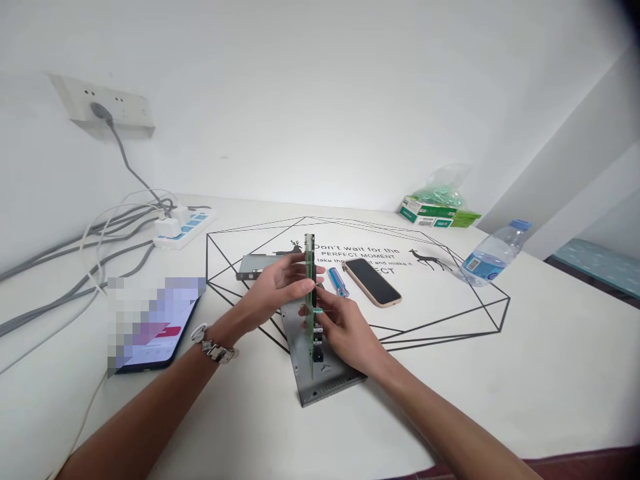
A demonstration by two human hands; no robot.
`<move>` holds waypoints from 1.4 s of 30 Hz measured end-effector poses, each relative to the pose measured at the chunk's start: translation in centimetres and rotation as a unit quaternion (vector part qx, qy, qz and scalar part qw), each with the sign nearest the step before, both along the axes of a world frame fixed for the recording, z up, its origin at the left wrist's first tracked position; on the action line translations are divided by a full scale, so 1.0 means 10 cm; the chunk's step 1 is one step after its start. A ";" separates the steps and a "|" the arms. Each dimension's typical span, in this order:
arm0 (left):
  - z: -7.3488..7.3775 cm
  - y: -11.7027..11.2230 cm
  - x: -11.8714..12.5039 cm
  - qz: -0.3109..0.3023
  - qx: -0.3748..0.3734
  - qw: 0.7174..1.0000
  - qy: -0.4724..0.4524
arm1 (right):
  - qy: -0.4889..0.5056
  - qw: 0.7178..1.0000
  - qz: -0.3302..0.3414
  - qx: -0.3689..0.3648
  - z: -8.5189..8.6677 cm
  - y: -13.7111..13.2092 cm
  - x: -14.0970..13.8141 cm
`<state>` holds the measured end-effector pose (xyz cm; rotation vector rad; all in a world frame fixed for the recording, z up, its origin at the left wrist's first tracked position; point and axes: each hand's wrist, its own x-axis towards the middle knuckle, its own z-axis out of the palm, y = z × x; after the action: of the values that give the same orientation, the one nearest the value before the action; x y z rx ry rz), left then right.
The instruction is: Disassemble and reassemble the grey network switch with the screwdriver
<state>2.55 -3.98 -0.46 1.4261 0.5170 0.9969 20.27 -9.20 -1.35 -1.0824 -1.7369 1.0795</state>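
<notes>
Above a metal chassis [325,390], left hand [277,287] and right hand [347,330] grip an upright circuit board [310,257].

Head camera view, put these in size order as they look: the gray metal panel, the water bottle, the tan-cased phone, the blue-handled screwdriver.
Gray metal panel, then water bottle and tan-cased phone, too alike to rank, then blue-handled screwdriver.
</notes>
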 end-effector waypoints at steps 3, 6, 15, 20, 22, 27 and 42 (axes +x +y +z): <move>0.04 -0.03 0.01 0.029 0.014 0.999 0.008 | 0.007 1.000 -0.002 -0.006 -0.01 0.01 0.00; 0.06 -0.03 -0.01 0.028 0.022 0.999 0.016 | 0.021 0.999 -0.007 -0.024 -0.01 0.01 0.00; 0.12 -0.04 -0.11 0.025 0.125 0.989 0.078 | 0.015 0.998 -0.055 0.007 -0.08 0.10 0.06; 0.11 -0.09 -0.07 0.117 0.335 0.926 0.128 | 0.007 0.977 -0.185 0.101 -0.03 0.14 0.12; 0.07 -0.07 -0.05 0.120 0.416 0.890 0.143 | 0.023 0.987 -0.152 0.054 0.01 0.14 0.12; 0.00 -0.02 -0.03 0.103 0.559 0.807 0.160 | 0.103 0.986 -0.051 -0.117 0.11 0.09 0.09; -0.01 0.05 -0.13 0.138 0.341 0.903 0.221 | 0.157 0.979 -0.044 -0.125 0.08 0.10 0.11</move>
<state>1.22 -3.52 -0.52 2.2876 0.7592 1.1401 21.40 -8.22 -0.57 -1.0613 -1.3177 1.3584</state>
